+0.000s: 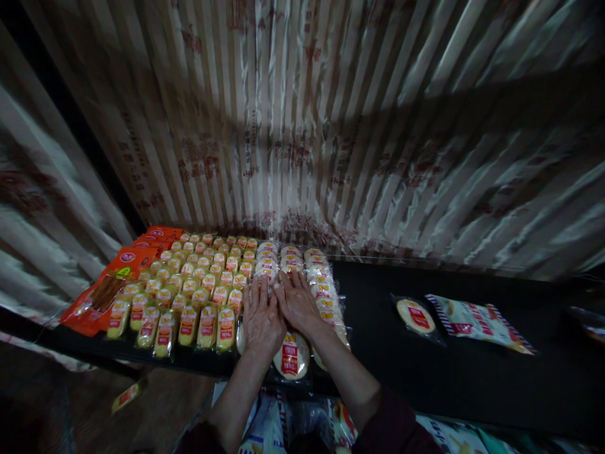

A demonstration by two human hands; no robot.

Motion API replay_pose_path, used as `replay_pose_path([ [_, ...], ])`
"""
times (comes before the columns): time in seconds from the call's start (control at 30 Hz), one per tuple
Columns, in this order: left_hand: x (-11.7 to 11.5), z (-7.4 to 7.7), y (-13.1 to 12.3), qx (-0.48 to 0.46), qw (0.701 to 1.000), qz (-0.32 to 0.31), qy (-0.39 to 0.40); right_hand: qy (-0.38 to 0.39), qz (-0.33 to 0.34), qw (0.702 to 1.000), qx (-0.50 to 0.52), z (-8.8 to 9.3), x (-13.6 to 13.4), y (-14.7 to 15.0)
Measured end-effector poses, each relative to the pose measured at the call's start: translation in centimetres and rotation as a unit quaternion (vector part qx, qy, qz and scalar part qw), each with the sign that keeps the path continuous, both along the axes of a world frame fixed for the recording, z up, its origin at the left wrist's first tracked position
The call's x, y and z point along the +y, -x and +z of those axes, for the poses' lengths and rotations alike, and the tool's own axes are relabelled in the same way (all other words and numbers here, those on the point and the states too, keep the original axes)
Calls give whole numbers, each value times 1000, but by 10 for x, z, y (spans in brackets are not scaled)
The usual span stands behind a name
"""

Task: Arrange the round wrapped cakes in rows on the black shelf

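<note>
Side by side, my left hand (263, 318) and my right hand (299, 302) lie flat on rows of round wrapped cakes (291, 358) with red labels. The fingers of both hands are stretched out and point toward the back of the black shelf (378, 372). Under my palms some of the cakes are hidden. Just left of my left hand stand several rows of small yellow wrapped cakes (207, 325). To the right of my right hand, another column of round cakes (327, 302) overlaps from front to back.
Orange packets (123, 257) lie at the shelf's left end. A single round cake (416, 315) and a striped-edge bag (477, 321) rest farther right. Striped printed sheeting (293, 126) hangs behind. Packaged goods (265, 422) sit below, and a yellow packet (126, 396) lies low at left.
</note>
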State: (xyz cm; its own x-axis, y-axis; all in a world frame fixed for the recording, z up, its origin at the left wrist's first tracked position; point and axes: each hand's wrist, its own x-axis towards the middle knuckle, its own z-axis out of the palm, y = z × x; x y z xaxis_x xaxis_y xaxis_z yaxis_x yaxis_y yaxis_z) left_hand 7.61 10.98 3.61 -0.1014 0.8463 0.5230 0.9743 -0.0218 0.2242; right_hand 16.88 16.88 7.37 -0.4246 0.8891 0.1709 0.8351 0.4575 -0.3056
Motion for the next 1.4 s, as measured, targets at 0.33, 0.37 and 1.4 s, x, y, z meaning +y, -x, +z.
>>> replay_pose_path([
  [0.33,1,1,1,-3,1000,3,25,28,17,998,-45,5,-1,1],
  [0.37,1,2,0,-3,1000,2,26,30,17,998,-44,5,-1,1],
  [1.4,0,11,-5,6,999,-6,38,86,-57,993,-50,6,53,14],
])
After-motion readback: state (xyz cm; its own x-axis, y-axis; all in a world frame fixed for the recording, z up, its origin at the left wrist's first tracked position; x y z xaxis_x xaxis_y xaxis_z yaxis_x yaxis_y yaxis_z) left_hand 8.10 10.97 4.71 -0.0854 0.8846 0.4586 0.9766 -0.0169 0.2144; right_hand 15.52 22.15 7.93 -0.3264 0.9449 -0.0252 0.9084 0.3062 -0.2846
